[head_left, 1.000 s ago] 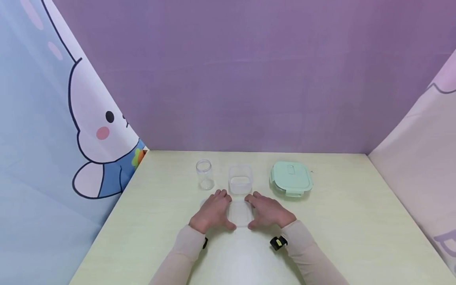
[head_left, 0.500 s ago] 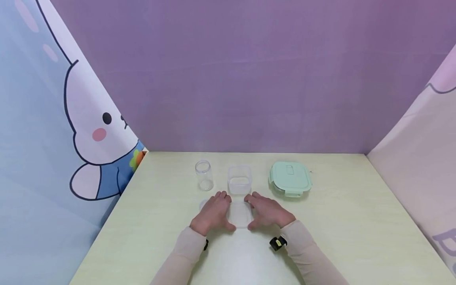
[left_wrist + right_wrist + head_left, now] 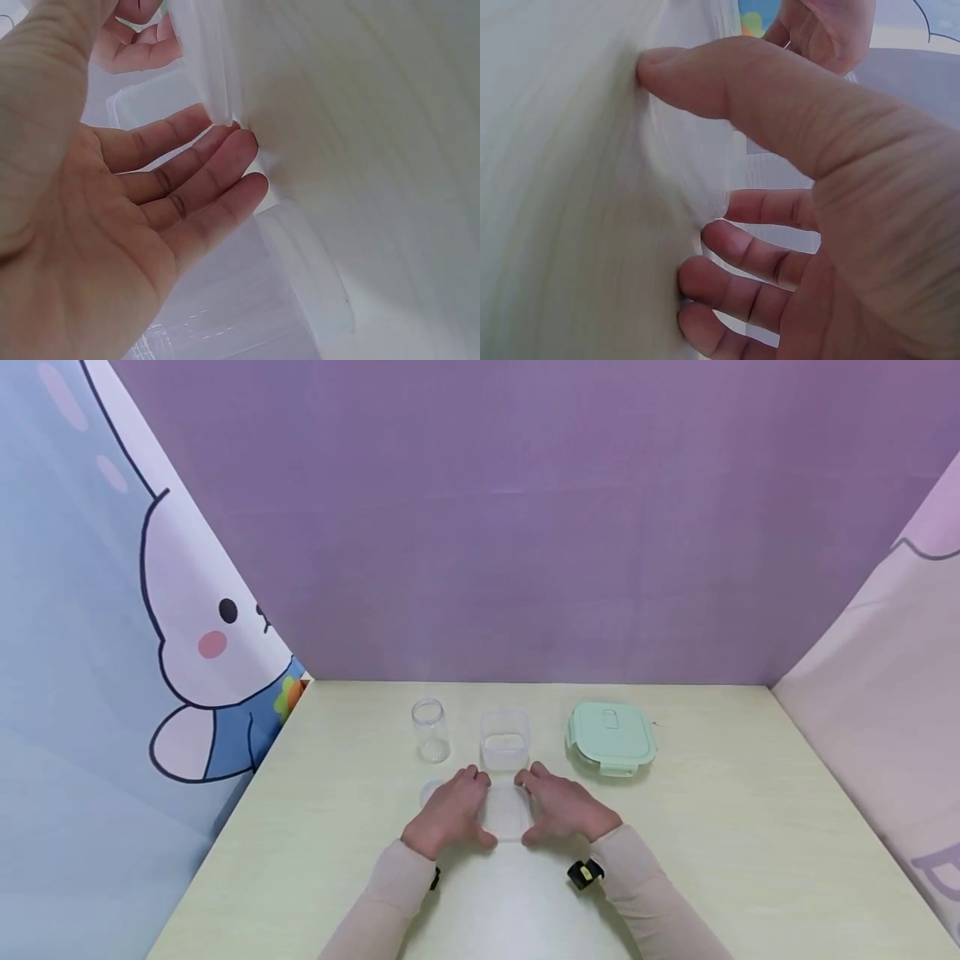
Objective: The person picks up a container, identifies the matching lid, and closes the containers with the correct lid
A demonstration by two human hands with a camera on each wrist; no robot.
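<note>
Change: almost nothing has moved since the earlier frames; both hands stay at the two sides of the clear lid (image 3: 506,812), and only the head view has shifted a little.
Left hand: the left hand (image 3: 448,810) lies palm down on the pale bench (image 3: 720,827), its fingers (image 3: 196,174) straight and close together, their tips at the left edge of the lid, the thumb at the near corner.
Right hand: the right hand (image 3: 566,808) mirrors it on the right edge; the thumb (image 3: 705,79) presses at the lid's rim and the fingers are loosely bent along the side.
Hold: neither hand is closed round the lid; whether it is lifted off the bench I cannot tell.
Lid: flat, square, transparent, lying between the hands near the front middle of the bench.
Behind it: a clear square tub (image 3: 505,739) stands just beyond the fingertips, a clear round jar (image 3: 431,728) to its left, a mint-green lidded box (image 3: 611,737) to its right, all apart from one another.
Small disc: a clear round lid (image 3: 430,791) lies just left of the left hand.
Wrists: long pale sleeves; a dark band with a yellow spot (image 3: 586,872) sits on the right wrist.
Writing: no readable label on any container.
</note>
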